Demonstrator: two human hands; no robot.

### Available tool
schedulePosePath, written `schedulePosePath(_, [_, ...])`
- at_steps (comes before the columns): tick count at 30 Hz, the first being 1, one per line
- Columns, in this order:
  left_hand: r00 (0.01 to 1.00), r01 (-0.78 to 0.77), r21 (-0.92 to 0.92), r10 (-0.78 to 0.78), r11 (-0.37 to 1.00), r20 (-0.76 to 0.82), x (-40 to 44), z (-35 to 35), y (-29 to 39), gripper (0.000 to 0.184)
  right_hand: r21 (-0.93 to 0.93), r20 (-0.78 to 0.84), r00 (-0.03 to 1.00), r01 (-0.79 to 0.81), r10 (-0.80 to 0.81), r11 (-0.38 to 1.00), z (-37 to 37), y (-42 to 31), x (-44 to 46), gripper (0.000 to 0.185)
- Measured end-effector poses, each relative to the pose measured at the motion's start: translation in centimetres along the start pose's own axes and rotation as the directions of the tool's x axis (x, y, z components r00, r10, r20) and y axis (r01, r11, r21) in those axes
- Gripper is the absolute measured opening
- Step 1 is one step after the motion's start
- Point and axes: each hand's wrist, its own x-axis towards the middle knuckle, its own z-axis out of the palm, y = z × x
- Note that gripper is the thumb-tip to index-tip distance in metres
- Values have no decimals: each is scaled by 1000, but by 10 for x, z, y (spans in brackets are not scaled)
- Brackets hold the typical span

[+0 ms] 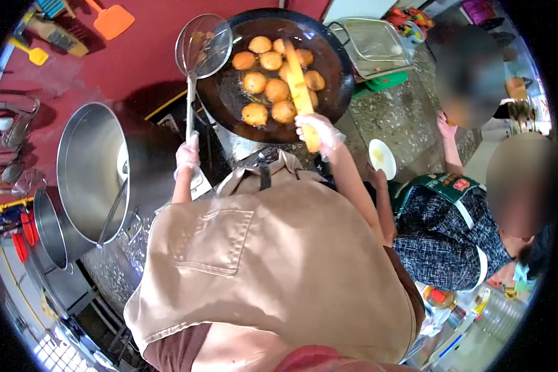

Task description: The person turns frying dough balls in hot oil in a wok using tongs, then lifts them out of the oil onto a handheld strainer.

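Clasping a wooden stick (298,90) in the gloved right hand (323,132), pointed lengthwise toward half past 11, across the fried balls (276,90) in the pan (338,87). Gripping a strainer (201,54) by its handle in the gloved left hand (188,154), with the mesh at the pan's 10 o'clock rim. Nearer the balls with the right hand, at about 11 o'clock from it, than with the left, at about 2

The stick (299,93) looks matt and wooden, the strainer (203,46) shiny metal.
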Motion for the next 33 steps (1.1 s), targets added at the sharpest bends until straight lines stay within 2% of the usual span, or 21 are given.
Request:
schedulePosePath(2, [988,117,61,-122,991,98,-3,-8,6,65,-48,-27,999,30,-31,998,-4,-3,-3,26])
schedulePosePath(6, [993,103,56,-106,993,53,-7,-9,2,66,-84,-70,997,36,-42,996,-4,-6,-21,28])
schedulePosePath(7, [998,46,-25,-45,999,49,-11,-11,3,56,-80,-77,996,40,-46,996,-5,-3,-22,28])
schedulePosePath(10, [1000,9,30,-10,1000,11,-14,-12,-3,57,-48,-42,999,31,-33,998,-6,5,-24,27])
schedulePosePath(12, [1000,-8,31,8,999,2,-8,-10,-11,56,-195,-78,989,109,-127,975,0,3,-27,40])
schedulePosePath(13, [1000,-20,30,20,999,-8,-6,-9,-16,56,-193,-75,989,113,-130,975,4,-1,-31,40])
schedulePosePath(14, [1000,-24,30,24,999,-12,-4,-8,-21,56,-499,-154,972,80,-179,863,6,-8,-36,55])
schedulePosePath(15, [1000,-3,-22,4,1000,9,-3,-7,-23,55,-748,-211,945,9,-251,663,10,-14,-40,70])
schedulePosePath(16, [999,22,-70,-20,997,36,-2,-4,-25,54,-947,-264,894,-169,-362,272,8,-14,-27,96])
schedulePosePath(18, [1000,13,-87,-11,996,24,-4,-5,-26,52,-977,-212,911,-203,-354,62,15,-23,-24,99])
schedulePosePath(19, [999,19,-70,-17,997,27,-3,-6,-24,53,-977,-212,911,-203,-355,65,18,-25,-18,99])
schedulePosePath(21, [999,24,-53,-23,998,22,-14,-13,-10,54,-971,-176,914,-221,-365,-86,24,-30,-8,96])
schedulePosePath(23, [999,34,127,-38,991,22,-40,-27,25,65,-965,-160,905,-227,-394,-132,28,-30,3,95])
schedulePosePath(24, [999,35,128,-38,991,18,-40,-27,26,65,-955,-146,897,-238,-418,-178,31,-29,6,94])
schedulePosePath(26, [991,123,87,-128,989,51,-38,-26,24,66,-953,-156,884,-252,-440,-170,32,-27,18,94])
schedulePosePath(30, [996,68,111,-74,992,52,-35,-30,13,67,-939,-78,869,-228,-489,-256,35,-22,30,86])
schedulePosePath(32, [997,67,76,-70,995,37,-46,-30,19,68,-929,-115,926,-229,-359,-292,42,-36,14,89])
schedulePosePath(33, [998,60,91,-62,994,22,-38,-25,6,69,-934,-106,927,-216,-359,-283,41,-35,13,87])
